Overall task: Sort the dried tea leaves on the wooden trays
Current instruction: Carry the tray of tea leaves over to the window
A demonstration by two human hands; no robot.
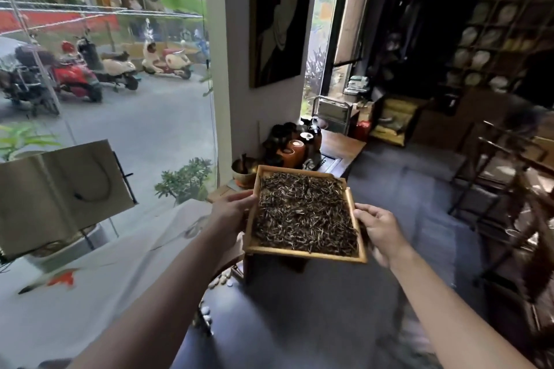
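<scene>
Above a dark wooden stand [269, 266], the wooden tray [302, 253] of dried tea leaves [305, 216] is gripped at its sides by the left hand [230, 210] and right hand [379, 232]. Beyond the tray, pottery jars [292, 150] crowd a low tea table [341, 147]; left of it hangs a paper bag [60, 192].

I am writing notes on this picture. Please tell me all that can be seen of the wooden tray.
The wooden tray is square, light golden wood, with a low raised rim. Dried tea leaves, dark with pale strands, cover its whole floor. It is held up in the air, its far edge somewhat higher. The left hand grips its left rim, and the right hand grips its right rim. A dark wooden stand shows below it.
</scene>
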